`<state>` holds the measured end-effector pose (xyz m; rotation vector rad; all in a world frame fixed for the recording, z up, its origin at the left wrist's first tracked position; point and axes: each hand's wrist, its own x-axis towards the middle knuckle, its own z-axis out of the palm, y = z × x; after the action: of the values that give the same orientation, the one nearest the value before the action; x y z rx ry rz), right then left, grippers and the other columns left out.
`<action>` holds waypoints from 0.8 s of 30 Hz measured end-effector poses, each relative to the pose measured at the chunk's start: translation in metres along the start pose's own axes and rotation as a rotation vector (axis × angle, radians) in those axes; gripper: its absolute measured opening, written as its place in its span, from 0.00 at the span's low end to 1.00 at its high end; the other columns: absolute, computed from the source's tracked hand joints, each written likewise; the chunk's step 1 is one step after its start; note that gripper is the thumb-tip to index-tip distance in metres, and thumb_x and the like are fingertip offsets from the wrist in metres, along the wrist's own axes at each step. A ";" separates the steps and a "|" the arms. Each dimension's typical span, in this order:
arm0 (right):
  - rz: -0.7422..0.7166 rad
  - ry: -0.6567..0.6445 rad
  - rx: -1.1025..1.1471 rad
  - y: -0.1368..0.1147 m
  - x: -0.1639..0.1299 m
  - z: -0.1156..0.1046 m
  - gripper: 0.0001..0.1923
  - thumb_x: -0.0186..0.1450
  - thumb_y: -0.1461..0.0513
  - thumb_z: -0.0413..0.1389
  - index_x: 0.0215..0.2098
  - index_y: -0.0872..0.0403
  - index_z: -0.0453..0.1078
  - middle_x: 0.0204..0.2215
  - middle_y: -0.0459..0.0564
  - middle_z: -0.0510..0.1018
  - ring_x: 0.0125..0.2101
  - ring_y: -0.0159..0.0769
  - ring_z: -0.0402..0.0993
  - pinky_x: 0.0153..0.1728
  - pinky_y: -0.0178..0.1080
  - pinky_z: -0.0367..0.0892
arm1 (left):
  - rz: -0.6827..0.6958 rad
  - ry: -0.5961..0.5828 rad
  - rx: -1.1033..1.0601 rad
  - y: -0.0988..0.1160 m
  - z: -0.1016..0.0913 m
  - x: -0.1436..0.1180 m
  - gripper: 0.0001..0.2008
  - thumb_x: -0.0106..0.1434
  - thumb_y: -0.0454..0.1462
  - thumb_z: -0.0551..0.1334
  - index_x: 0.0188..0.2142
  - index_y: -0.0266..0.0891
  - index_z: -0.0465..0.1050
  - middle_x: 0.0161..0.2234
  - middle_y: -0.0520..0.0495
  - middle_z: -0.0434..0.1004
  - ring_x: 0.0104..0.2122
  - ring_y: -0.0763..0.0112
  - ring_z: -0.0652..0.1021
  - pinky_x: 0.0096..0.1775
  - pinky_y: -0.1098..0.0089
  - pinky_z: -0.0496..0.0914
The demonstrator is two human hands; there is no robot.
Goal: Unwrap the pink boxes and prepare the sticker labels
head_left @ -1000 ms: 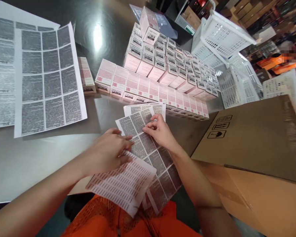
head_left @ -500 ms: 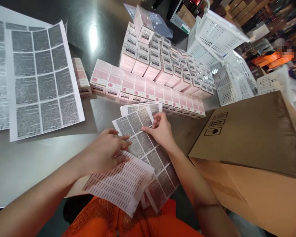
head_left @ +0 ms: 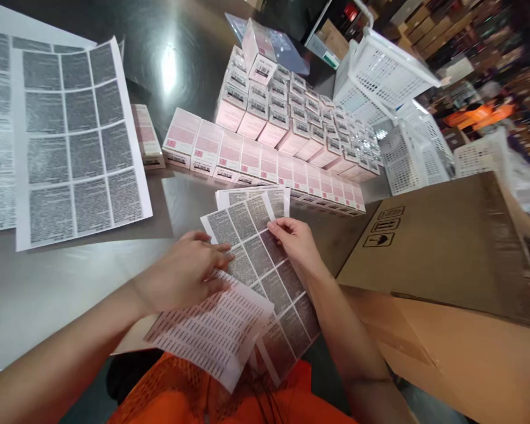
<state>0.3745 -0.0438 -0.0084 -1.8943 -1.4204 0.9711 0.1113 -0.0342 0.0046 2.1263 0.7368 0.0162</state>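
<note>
My left hand (head_left: pixel 189 271) rests on two sheets, its fingertips on a grey printed label sheet (head_left: pixel 242 265). A white sheet with rows of short dark lines (head_left: pixel 216 330) lies under its thumb, caught between thumb and fingers. At the right edge of the label sheet, my right hand (head_left: pixel 295 238) pinches with thumb and forefinger. Whether it grips the sheet or a single label's corner is too fine to make out. Another printed sheet (head_left: pixel 282 199) shows beneath the upper end. Beyond the hands runs a row of pink-and-white cartons (head_left: pixel 242 156).
More cartons (head_left: pixel 276 121) stand in a block behind the row, one lying on top. Large label sheets (head_left: pixel 82 147) lie on the metal table at left. A cardboard box (head_left: pixel 428 235) stands close by my right arm. White plastic baskets (head_left: pixel 388 68) are at the back right.
My right hand has shifted slightly down; its thumb has slid right across the label sheet to the edge, and thumb and forefinger have come together. My left hand has stayed in place.
</note>
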 end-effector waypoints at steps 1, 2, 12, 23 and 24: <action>-0.055 -0.018 -0.047 -0.006 -0.007 0.000 0.13 0.63 0.52 0.61 0.30 0.53 0.77 0.24 0.45 0.75 0.25 0.32 0.68 0.28 0.35 0.62 | -0.002 -0.007 -0.002 0.001 -0.001 0.000 0.08 0.66 0.43 0.63 0.33 0.43 0.75 0.54 0.50 0.79 0.62 0.54 0.70 0.58 0.51 0.56; -0.114 -0.053 -0.089 -0.013 -0.016 -0.001 0.12 0.65 0.53 0.61 0.32 0.53 0.77 0.26 0.45 0.76 0.27 0.33 0.70 0.29 0.35 0.63 | -0.005 -0.014 -0.001 0.002 -0.002 0.000 0.08 0.66 0.43 0.63 0.33 0.43 0.75 0.54 0.49 0.79 0.62 0.55 0.70 0.58 0.52 0.56; -0.573 -0.227 -0.344 -0.041 -0.085 0.028 0.04 0.69 0.64 0.59 0.40 0.55 0.76 0.33 0.49 0.80 0.36 0.37 0.74 0.39 0.38 0.67 | 0.013 0.021 0.020 0.001 0.000 -0.001 0.08 0.66 0.43 0.63 0.42 0.46 0.78 0.51 0.48 0.81 0.61 0.57 0.72 0.59 0.52 0.56; -0.706 -0.088 -0.424 -0.044 -0.096 0.034 0.08 0.71 0.68 0.54 0.35 0.55 0.73 0.33 0.50 0.79 0.36 0.37 0.74 0.39 0.39 0.68 | 0.027 0.044 0.032 -0.003 0.004 0.000 0.08 0.66 0.43 0.64 0.40 0.43 0.77 0.51 0.47 0.81 0.60 0.55 0.72 0.58 0.51 0.58; -0.722 -0.089 -0.422 -0.044 -0.096 0.034 0.09 0.71 0.68 0.53 0.35 0.55 0.73 0.33 0.50 0.79 0.36 0.37 0.74 0.39 0.39 0.68 | 0.024 0.042 0.037 -0.002 0.003 0.000 0.09 0.66 0.43 0.64 0.41 0.42 0.77 0.50 0.46 0.81 0.60 0.55 0.73 0.58 0.51 0.58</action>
<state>0.3065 -0.1238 0.0275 -1.3934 -2.2681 0.4233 0.1109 -0.0357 0.0007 2.1759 0.7415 0.0610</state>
